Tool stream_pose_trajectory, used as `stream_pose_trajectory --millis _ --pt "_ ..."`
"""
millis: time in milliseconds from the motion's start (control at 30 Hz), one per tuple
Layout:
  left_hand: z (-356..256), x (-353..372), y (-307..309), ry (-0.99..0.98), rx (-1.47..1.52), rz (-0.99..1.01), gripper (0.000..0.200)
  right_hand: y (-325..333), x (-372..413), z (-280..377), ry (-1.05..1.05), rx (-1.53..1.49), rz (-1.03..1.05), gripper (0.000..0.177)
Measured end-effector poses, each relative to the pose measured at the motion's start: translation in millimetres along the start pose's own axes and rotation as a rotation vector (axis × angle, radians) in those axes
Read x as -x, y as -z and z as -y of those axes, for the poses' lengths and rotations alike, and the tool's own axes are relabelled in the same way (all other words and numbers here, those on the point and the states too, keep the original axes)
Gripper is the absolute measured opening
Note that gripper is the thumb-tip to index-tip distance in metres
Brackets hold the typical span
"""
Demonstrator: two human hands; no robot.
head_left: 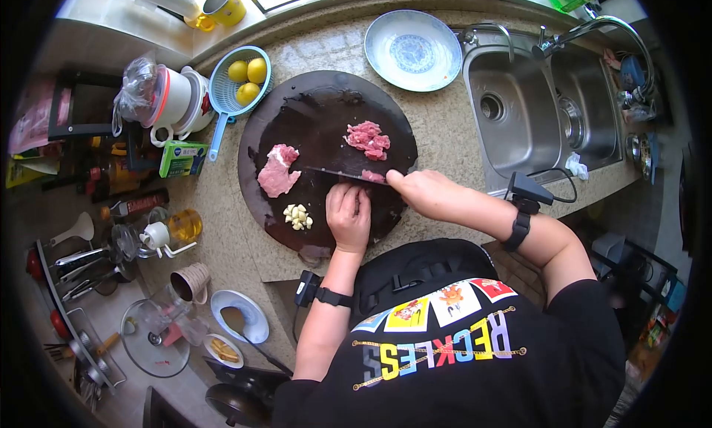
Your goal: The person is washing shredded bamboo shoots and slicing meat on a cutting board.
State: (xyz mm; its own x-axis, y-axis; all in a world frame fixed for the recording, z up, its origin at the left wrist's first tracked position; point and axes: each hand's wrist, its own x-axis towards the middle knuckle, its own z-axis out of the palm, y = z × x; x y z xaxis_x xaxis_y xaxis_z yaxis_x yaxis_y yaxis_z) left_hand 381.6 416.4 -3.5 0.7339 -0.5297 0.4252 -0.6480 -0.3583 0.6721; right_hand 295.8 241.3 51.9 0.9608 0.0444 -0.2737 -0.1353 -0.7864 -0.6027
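Observation:
My right hand (424,192) is wrapped round the handle of a kitchen knife (337,173), whose dark blade points left across the round dark cutting board (326,94). Just below the blade, my left hand (348,214) has its fingers curled down on the board; whatever lies under them is hidden. A small strip of meat (372,176) sits at the blade near my right hand. Beyond the knife is a pile of sliced raw meat (368,140). To the left lies a larger piece of raw meat (279,171), with a heap of peeled garlic cloves (298,216) nearer me.
A blue-patterned plate (412,50) stands behind the board, left of a double sink (519,109). At the back left, a blue strainer (220,87) holds three yellow lemons. Along the left are an oil bottle (184,225), a mug (191,283) and a glass lid (156,354).

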Motion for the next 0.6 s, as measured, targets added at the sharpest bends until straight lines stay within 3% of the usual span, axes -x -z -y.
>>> stream_pose_trajectory --millis 133,267,600 --pt "-1.1 -0.2 1.9 -0.03 -0.017 0.014 0.014 10.0 -1.8 -6.3 -0.101 0.044 -0.192 0.022" --pt "-6.8 -1.8 7.1 -0.041 0.001 0.017 0.015 19.9 5.2 3.5 -0.065 0.048 -0.207 0.022" --pt "-4.8 6.2 4.8 -0.012 -0.022 0.025 0.021 21.0 47.1 19.2 -0.014 0.079 0.016 0.016"
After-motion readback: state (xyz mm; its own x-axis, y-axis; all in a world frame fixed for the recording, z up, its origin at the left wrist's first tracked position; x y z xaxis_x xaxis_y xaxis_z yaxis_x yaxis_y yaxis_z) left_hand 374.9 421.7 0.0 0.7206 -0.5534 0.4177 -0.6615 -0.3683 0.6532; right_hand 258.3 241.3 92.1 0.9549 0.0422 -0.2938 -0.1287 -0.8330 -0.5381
